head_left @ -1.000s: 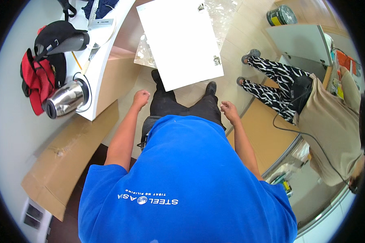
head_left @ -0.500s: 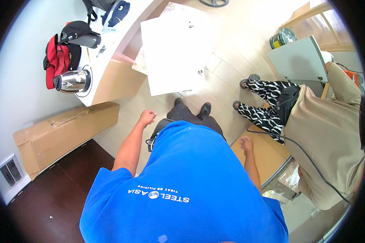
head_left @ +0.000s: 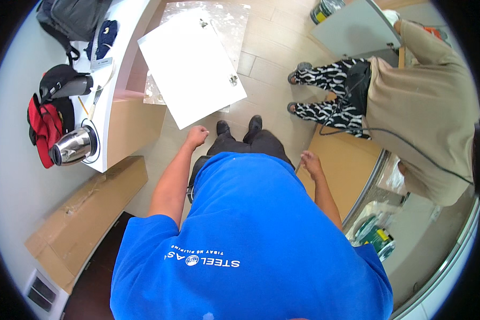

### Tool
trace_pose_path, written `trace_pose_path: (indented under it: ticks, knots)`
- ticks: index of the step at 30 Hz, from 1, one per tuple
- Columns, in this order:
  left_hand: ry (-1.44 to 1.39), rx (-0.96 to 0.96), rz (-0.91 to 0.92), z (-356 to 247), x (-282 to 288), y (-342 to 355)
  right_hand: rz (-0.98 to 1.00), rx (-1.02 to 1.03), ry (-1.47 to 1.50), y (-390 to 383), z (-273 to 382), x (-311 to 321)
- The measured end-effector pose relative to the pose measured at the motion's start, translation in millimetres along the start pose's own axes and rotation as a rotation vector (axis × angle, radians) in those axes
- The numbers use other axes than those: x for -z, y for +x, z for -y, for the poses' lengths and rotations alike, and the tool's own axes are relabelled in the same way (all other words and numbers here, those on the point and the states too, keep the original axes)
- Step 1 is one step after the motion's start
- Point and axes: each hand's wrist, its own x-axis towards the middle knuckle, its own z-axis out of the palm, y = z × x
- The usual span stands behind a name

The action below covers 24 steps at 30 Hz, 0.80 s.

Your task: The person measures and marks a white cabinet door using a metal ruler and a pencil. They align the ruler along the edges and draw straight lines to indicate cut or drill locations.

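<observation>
While the left hand (head_left: 198, 136) hangs near the white panel (head_left: 192, 69), no object shows in it; its fingers curl in, though how tightly I can't tell. Over to the right hand (head_left: 310, 162), out beside the hip: fingers bent, narrow at the tips, and whether something small is pinched there, I can't tell either.

So the panel is in neither hand! It lies at an angle ahead of the black shoes (head_left: 255, 122), on a paint-spattered board (head_left: 234, 26), its near corner pointing toward the left hand. And look, two hinges already sit along its right edge, the far hinge (head_left: 203, 23) and the near hinge (head_left: 233, 80). Are their screws driven? Too small to call. What does show is a panel lying loose, not yet joined to any cabinet.

Wider now, on the right: a grey door (head_left: 352, 26) stands open, metal fittings along its lower edge, and a co-worker in a beige shirt (head_left: 421, 101) is reaching past it, that hand mostly hidden. Away to the left, the white counter (head_left: 125, 48) carries a metal square (head_left: 102, 63), a steel kettle (head_left: 74, 146) and caps (head_left: 50, 125), all well apart from both hands.
</observation>
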Motion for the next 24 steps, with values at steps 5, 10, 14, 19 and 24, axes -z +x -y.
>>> trace_pose_path:
  ticks: [5,10,14,19,24]
  knots:
    - [0.059,-0.028,0.283,-44,-24,3,0.044,-0.019,0.074,-19,-14,-15]
    - [0.240,-0.061,0.343,-66,-42,11,0.115,-0.072,-0.029,-18,-65,-4]
    - [0.311,-0.186,0.278,-113,-80,43,0.047,-0.160,0.085,5,-157,52]
    - [0.401,-0.146,0.514,-184,-109,78,0.031,-0.104,0.179,10,-141,82]
    - [0.440,-0.340,0.493,-257,-119,86,0.039,-0.014,0.274,27,-80,86]
